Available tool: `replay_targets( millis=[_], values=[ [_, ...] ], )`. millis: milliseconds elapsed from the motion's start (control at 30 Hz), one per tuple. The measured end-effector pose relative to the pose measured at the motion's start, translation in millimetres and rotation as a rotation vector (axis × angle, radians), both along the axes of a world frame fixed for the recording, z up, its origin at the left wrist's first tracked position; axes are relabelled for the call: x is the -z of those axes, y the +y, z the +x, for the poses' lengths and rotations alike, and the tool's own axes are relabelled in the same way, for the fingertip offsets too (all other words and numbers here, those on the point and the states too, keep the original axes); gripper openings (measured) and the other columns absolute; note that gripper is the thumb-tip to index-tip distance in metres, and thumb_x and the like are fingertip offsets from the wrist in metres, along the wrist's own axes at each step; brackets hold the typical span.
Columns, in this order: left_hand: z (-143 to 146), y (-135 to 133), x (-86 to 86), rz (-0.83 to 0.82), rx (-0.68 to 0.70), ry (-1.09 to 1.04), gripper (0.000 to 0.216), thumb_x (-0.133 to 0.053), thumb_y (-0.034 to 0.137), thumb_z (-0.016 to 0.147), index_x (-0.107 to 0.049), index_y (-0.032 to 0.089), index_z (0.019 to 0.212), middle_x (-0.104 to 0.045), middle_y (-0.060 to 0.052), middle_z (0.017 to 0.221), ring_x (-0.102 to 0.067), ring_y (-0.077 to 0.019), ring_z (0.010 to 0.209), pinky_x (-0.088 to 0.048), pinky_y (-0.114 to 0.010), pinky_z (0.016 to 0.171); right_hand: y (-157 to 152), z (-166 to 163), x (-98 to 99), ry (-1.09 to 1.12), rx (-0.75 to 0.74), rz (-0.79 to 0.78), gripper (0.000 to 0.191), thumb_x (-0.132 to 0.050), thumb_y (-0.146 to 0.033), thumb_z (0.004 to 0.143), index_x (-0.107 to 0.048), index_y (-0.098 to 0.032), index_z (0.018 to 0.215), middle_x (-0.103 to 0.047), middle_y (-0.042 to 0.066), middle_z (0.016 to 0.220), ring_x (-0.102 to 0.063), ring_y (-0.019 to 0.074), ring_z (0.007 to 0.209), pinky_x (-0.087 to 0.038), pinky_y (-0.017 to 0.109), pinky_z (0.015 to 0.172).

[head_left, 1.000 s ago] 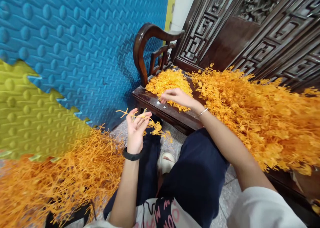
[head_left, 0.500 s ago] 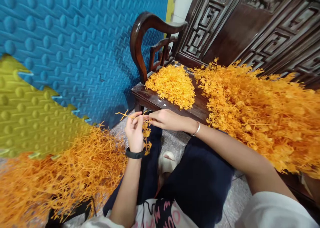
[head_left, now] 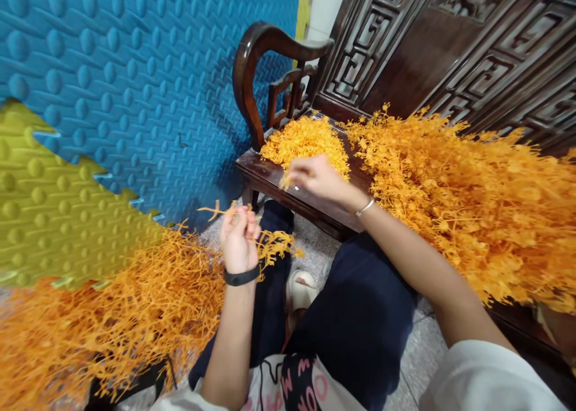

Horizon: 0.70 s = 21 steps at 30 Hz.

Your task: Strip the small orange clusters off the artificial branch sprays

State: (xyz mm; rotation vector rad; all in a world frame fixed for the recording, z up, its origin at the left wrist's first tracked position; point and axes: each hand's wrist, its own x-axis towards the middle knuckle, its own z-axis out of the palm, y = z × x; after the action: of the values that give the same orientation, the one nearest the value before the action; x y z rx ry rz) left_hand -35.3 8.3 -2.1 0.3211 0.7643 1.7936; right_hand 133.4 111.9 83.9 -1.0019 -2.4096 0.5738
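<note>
Orange plastic sprig (head_left: 270, 243), light, springy and, I judge, best held by its stem, sits mid-frame pinched in my left hand (head_left: 238, 240), while my right hand (head_left: 317, 177) pinches a small bit (head_left: 286, 183) over the pile (head_left: 310, 138) on the chair (head_left: 263, 176).

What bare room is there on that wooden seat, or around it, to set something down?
Bare: front strip of the seat between armrest and small pile; grey floor before the knees. Crowded: big heap right, stem heap left. Left hand holds a sprig.

Small pile (head_left: 306, 142) on bench (head_left: 270, 180), left of big heap (head_left: 472, 207).
</note>
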Motion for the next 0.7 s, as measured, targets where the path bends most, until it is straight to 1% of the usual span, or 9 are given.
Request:
replay_targets(
  millis=[67, 133, 200, 333, 400, 467, 533, 633, 700],
  values=[
    [-20, 1, 4.4, 0.008, -0.151, 0.026, 0.027, -0.076, 0.023, 0.058, -0.054, 0.014, 0.071, -0.054, 0.004, 0.055, -0.041, -0.0019, 0.040, -0.031, -0.012, 0.035, 26, 27, -7.2, 0.167, 0.255, 0.113, 0.015, -0.050, -0.023, 0.081, -0.058, -0.013, 0.075, -0.055, 0.003, 0.063, -0.051, 0.0106, 0.059, -0.041, 0.027, 0.060],
    [-37, 1, 7.5, 0.008, -0.175, 0.097, 0.026, -0.073, 0.027, 0.062, -0.055, 0.015, 0.075, -0.056, 0.003, 0.054, -0.046, -0.0047, 0.042, -0.039, -0.015, 0.040, 58, 55, -6.8, 0.323, 0.470, 0.215, 0.023, -0.045, -0.032, 0.084, -0.058, -0.014, 0.082, -0.055, 0.004, 0.064, -0.053, 0.0126, 0.059, -0.043, 0.030, 0.059],
    [-45, 2, 8.3, 0.000, -0.146, 0.139, 0.026, -0.071, 0.030, 0.065, -0.056, 0.015, 0.081, -0.060, 0.001, 0.058, -0.052, -0.0071, 0.046, -0.046, -0.020, 0.048, 86, 76, 3.9, 0.376, 0.619, 0.233, 0.027, -0.044, -0.035, 0.084, -0.058, -0.013, 0.088, -0.056, 0.006, 0.068, -0.055, 0.0147, 0.062, -0.045, 0.033, 0.060],
    [-36, 2, 5.4, -0.001, -0.053, 0.175, 0.026, -0.066, 0.032, 0.071, -0.057, 0.015, 0.089, -0.065, -0.002, 0.068, -0.060, -0.0105, 0.057, -0.052, -0.028, 0.063, 120, 78, 36.0, 0.220, 0.716, 0.153, 0.036, -0.056, -0.028, 0.075, -0.055, -0.009, 0.105, -0.058, 0.010, 0.082, -0.057, 0.0189, 0.075, -0.047, 0.038, 0.072],
    [-28, 2, 3.0, 0.019, -0.011, 0.203, 0.027, -0.064, 0.032, 0.073, -0.056, 0.016, 0.093, -0.066, -0.003, 0.075, -0.063, -0.0127, 0.066, -0.052, -0.030, 0.068, 123, 63, 43.0, 0.147, 0.706, 0.251, 0.045, -0.057, -0.029, 0.073, -0.050, -0.012, 0.113, -0.056, 0.013, 0.100, -0.054, 0.0227, 0.092, -0.044, 0.043, 0.083],
    [-24, 1, 0.5, 0.055, 0.022, 0.238, 0.030, -0.064, 0.029, 0.074, -0.055, 0.017, 0.100, -0.067, -0.005, 0.083, -0.065, -0.0145, 0.076, -0.051, -0.032, 0.076, 118, 40, 39.6, 0.110, 0.667, 0.382, 0.045, -0.057, -0.032, 0.074, -0.049, -0.016, 0.115, -0.049, 0.014, 0.115, -0.047, 0.0257, 0.108, -0.038, 0.047, 0.092],
    [-24, 0, -2.0, 0.103, 0.042, 0.279, 0.037, -0.066, 0.024, 0.072, -0.053, 0.019, 0.106, -0.066, -0.006, 0.092, -0.064, -0.0162, 0.086, -0.049, -0.035, 0.085, 103, 12, 28.9, 0.106, 0.545, 0.384, 0.035, -0.052, -0.029, 0.077, -0.052, -0.017, 0.110, -0.050, 0.013, 0.117, -0.044, 0.0249, 0.111, -0.037, 0.045, 0.094],
    [-27, -4, -5.4, 0.153, 0.051, 0.327, 0.045, -0.068, 0.019, 0.070, -0.050, 0.022, 0.112, -0.064, -0.007, 0.101, -0.061, -0.0188, 0.097, -0.046, -0.038, 0.091, 67, -31, 13.6, 0.054, 0.150, 0.092, 0.022, -0.045, -0.017, 0.080, -0.058, -0.013, 0.096, -0.061, 0.009, 0.099, -0.055, 0.0189, 0.095, -0.043, 0.037, 0.087],
    [-29, -6, -7.6, 0.174, 0.044, 0.334, 0.046, -0.067, 0.018, 0.071, -0.049, 0.022, 0.114, -0.064, -0.007, 0.102, -0.061, -0.0190, 0.098, -0.047, -0.038, 0.090, 40, -52, 11.8, -0.113, -0.184, -0.149, 0.027, -0.047, -0.010, 0.077, -0.059, -0.011, 0.100, -0.063, 0.007, 0.097, -0.057, 0.0164, 0.089, -0.045, 0.032, 0.083]
  ],
)
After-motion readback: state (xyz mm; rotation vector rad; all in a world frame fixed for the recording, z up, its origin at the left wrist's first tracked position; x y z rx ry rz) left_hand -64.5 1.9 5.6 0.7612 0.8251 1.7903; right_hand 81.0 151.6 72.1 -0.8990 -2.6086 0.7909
